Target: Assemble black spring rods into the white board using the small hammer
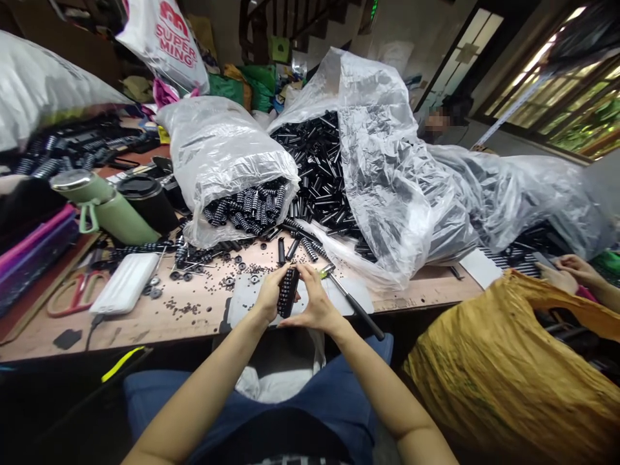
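Daylight glares through the windows (562, 90); edges bend strongly; corners seem slightly soft.

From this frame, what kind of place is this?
Likely a small home workshop doing manual parts assembly. Clear plastic sacks spill black tubes onto a wooden table; both hands, left hand and right hand, hold a ribbed black part.

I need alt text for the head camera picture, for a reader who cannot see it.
Two bare hands, left hand and right hand, hold a black ribbed tube together over a wooden table. Behind stand clear plastic bags of black tubes, with small rings, a hammer, scissors and a green flask nearby.
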A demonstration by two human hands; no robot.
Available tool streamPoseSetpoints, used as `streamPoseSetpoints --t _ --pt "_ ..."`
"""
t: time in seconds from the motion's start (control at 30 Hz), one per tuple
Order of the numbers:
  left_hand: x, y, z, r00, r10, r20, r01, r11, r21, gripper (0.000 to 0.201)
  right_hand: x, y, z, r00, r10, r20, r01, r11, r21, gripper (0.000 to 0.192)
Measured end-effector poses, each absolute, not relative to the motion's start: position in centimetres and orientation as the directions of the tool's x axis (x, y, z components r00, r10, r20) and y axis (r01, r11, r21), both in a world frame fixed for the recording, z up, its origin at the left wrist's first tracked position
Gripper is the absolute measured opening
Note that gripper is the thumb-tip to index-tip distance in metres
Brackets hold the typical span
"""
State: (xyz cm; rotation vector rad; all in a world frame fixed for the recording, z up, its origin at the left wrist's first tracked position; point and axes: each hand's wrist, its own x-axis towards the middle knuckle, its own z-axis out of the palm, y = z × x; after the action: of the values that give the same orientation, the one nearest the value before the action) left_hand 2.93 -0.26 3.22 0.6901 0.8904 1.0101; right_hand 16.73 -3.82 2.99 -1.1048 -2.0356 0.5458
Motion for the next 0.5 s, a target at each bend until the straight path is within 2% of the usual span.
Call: streamPoseSetpoints --t 0.3,0.5 --pt "3.2 -0.6 3.0 0.27 0.897 -0.35 -0.319 0.426 0.847 0.045 16.4 -3.9 2.4 -0.39 0.836 0.386 0.494 0.544 -0.678 0.126" --pt "3.4 -0.4 3.4 0.306 0.853 -0.423 -0.271 0.504 0.82 0.038 16.2 -4.1 1.7 -0.292 0.897 0.331 0.506 0.438 -0.743 0.116"
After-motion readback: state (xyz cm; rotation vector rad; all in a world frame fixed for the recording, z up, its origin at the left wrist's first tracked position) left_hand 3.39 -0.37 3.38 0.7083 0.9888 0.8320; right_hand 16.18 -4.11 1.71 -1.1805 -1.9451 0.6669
